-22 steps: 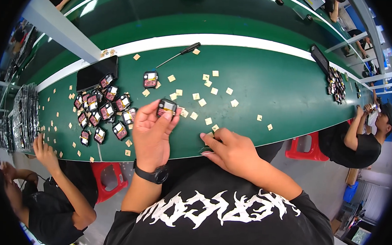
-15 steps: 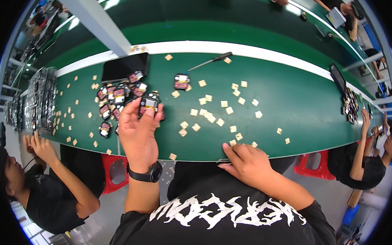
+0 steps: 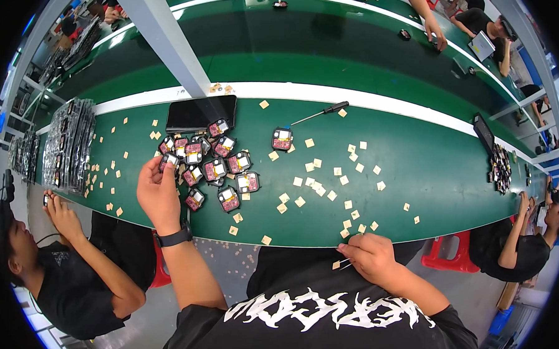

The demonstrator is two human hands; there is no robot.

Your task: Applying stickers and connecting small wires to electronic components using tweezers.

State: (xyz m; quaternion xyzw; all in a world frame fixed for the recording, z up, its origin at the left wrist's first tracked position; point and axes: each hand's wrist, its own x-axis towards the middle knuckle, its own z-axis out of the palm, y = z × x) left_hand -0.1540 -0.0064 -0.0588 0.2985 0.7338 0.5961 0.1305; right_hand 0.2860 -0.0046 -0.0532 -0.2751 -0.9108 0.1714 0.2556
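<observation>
My left hand [image 3: 159, 190] holds a small square electronic module [image 3: 169, 161] with a pink face at the left edge of a heap of like modules [image 3: 214, 168] on the green table [image 3: 416, 180]. My right hand [image 3: 372, 258] is drawn back to the table's near edge and pinches thin tweezers with a small tan square chip [image 3: 337, 264] at their tip. One more module [image 3: 281, 138] lies alone further back. Many tan square chips [image 3: 329, 183] are scattered over the table between my hands.
A black tablet [image 3: 200, 113] lies behind the heap and a black-handled screwdriver [image 3: 323, 111] beside it. Stacked trays of parts [image 3: 69, 143] stand at the left. A grey post [image 3: 161, 32] crosses the top. Other people sit at left [image 3: 69, 271], right [image 3: 526, 241] and across the far belt.
My left hand has carried the module leftward to the heap. My right hand has pulled back to the table's near edge. The view has swung left.
</observation>
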